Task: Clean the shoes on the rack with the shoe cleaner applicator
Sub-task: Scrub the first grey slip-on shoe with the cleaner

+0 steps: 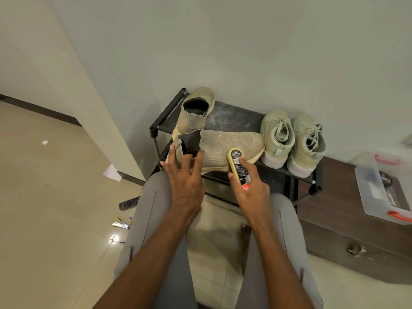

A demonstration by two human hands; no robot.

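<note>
At frame centre, the left hand [186,175] steadies the beige knit slip-on shoe [225,150], lying crosswise, while the right hand [249,188] grips the yellow oval shoe-cleaner applicator [237,162] against its side.

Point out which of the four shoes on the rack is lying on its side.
The knit slip-on shoe at the rack's front edge, steadied by the left hand. The other slip-on and both lace-up sneakers stand on their soles.

Single head view, looking steeply down, close over hands toward wall.
</note>
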